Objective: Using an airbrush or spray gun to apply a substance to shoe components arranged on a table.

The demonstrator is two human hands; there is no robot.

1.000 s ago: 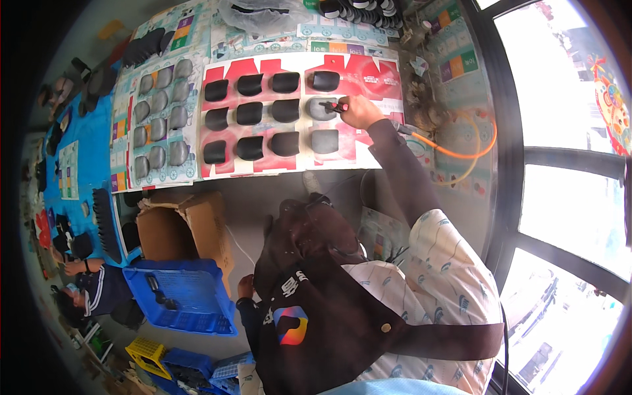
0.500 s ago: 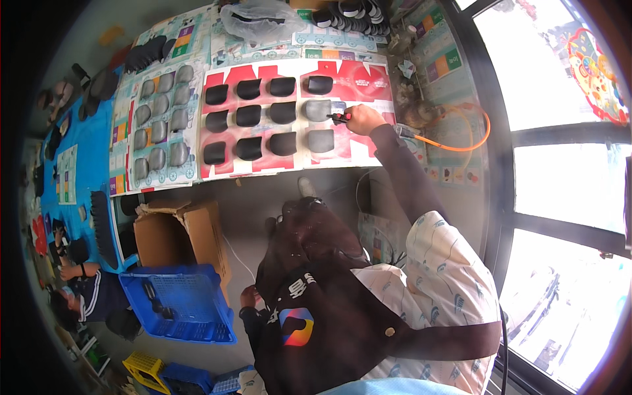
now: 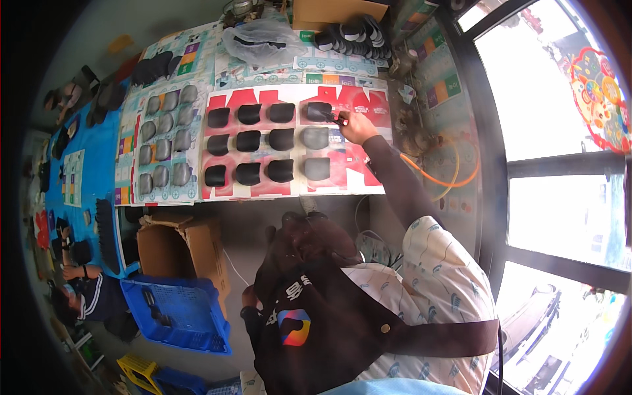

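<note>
My right hand (image 3: 356, 127) is closed round a small black spray gun (image 3: 338, 120) with a red part. Its nozzle end reaches the right edge of the dark curved piece (image 3: 319, 111) at the top of the right-hand column; I cannot tell whether they touch. Two grey curved pieces, a middle one (image 3: 314, 137) and a front one (image 3: 316, 168), lie below it. Several black curved pieces (image 3: 248, 141) sit in rows to the left on the red and white printed sheet (image 3: 359, 158). My left hand (image 3: 249, 297) hangs low beside my body, its fingers mostly hidden.
Several grey curved pieces (image 3: 182, 139) lie on the left sheet. An orange hose (image 3: 438, 180) loops right of my forearm. A plastic bag (image 3: 263, 43) and stacked dark pieces (image 3: 355, 41) stand behind. A cardboard box (image 3: 214, 247) and blue crate (image 3: 220, 329) are below left; a person (image 3: 99, 296) sits beyond.
My right hand has shifted with the spray gun from the middle grey piece to the dark top piece in the right-hand column. The whole view has tilted, so the table appears lower.
</note>
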